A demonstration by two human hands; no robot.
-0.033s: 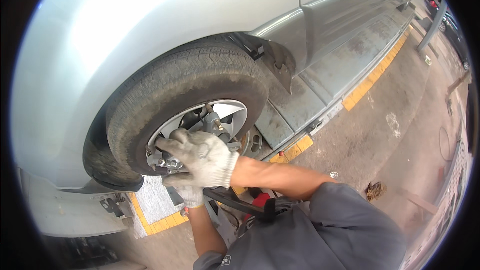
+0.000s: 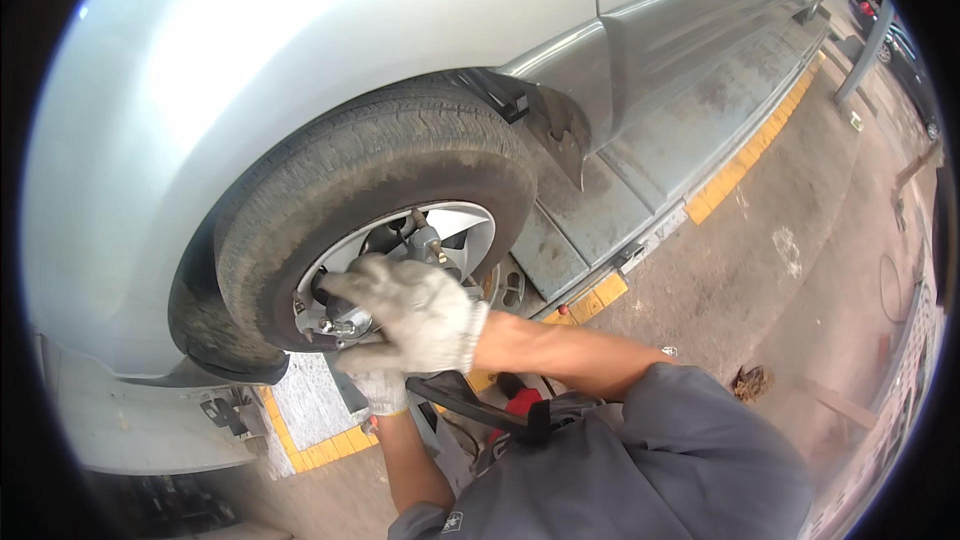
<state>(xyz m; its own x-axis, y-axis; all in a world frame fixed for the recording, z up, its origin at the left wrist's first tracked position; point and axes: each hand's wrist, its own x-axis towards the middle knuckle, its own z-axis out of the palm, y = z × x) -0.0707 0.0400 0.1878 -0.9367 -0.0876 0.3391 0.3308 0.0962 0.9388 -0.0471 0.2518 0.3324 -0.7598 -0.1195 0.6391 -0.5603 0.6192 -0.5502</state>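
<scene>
Yellow painted strips edge the grey metal lift ramp [image 2: 590,210] under the silver car body [image 2: 300,50], and beyond it lies stained concrete floor [image 2: 800,240]. My right hand [image 2: 415,310], in a white knit work glove, lies over the silver alloy wheel hub [image 2: 350,315] inside the black rubber tyre [image 2: 370,170] — fingers curled on the hub. My left hand [image 2: 375,385] sits just below the right; whether it grips anything I cannot tell.

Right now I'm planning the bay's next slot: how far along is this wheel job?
Done: car up on the lift ramp. In hand: both gloved hands at the wheel hub, right hand over it, left hand below. Left: the wheel is still mounted.
</scene>
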